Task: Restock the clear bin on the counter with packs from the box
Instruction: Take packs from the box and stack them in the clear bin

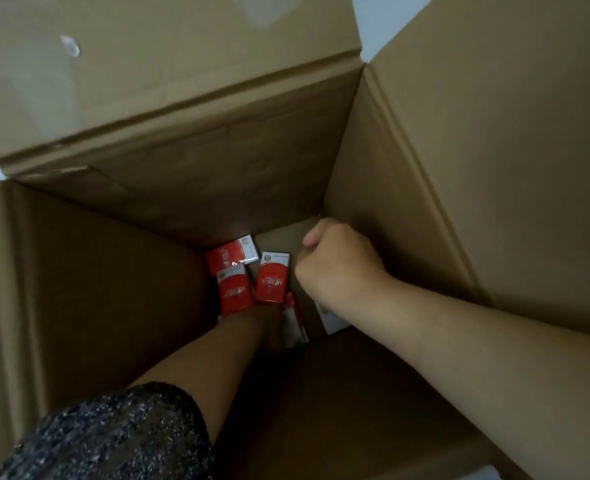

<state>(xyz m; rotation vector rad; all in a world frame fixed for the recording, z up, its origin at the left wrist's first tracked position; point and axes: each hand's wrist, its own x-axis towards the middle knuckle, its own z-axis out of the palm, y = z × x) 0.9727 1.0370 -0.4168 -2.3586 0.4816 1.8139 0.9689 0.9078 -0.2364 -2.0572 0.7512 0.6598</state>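
I look down into a deep cardboard box (120, 271). Several red-and-white packs (270, 284) lie on its floor. My left hand (269, 329) reaches down to the bottom, dark in shadow, beside a pack standing on its edge (295, 318); its fingers are hidden, so its grip is unclear. My right hand (336, 265) hovers above the floor by the right wall. Its fingers are curled into a fist and nothing shows in them. A white pack (331, 322) pokes out from under my right wrist. The clear bin is out of view.
The box's tall walls surround both arms. Its flaps stand open at the top (169, 64) and on the right (494, 133). A dark speckled sleeve (113, 438) covers my upper left arm.
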